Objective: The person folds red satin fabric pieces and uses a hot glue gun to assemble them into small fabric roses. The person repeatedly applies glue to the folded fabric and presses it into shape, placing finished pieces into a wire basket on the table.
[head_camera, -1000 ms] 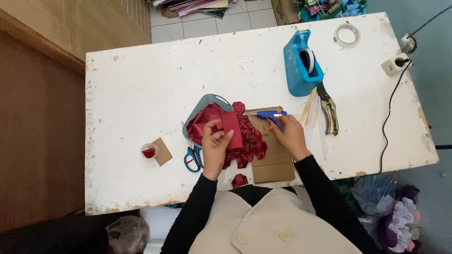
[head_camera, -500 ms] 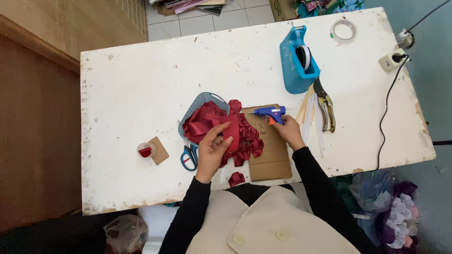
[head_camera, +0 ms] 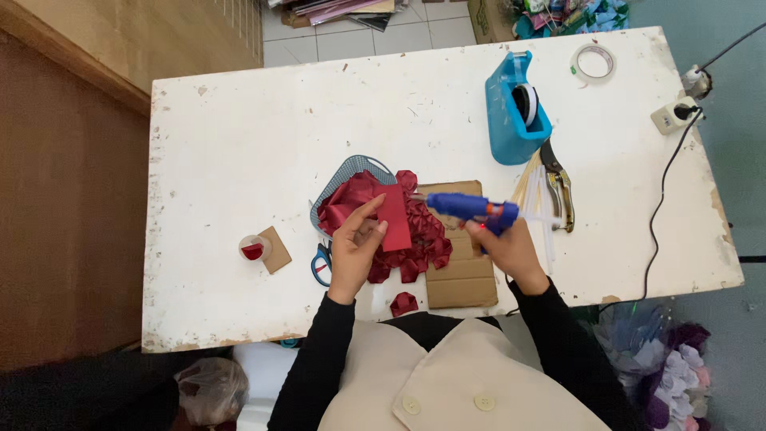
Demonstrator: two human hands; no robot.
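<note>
The left hand [head_camera: 357, 246] pinches a flat dark red rectangular piece of ribbon [head_camera: 394, 217] above a heap of folded red ribbon petals [head_camera: 415, 239] near the middle of the worn white table [head_camera: 239, 144]. The right hand [head_camera: 507, 254] is closed around a blue glue gun [head_camera: 472, 209], its nozzle pointing left toward the ribbon, over a brown cardboard sheet [head_camera: 461, 275]. Blue-handled scissors [head_camera: 321, 263] lie just left of the left hand.

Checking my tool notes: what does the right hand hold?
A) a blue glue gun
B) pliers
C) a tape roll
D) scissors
A: the right hand grips a blue glue gun with its nozzle toward the red piece in the left hand; the scissors lie on the table.
</note>
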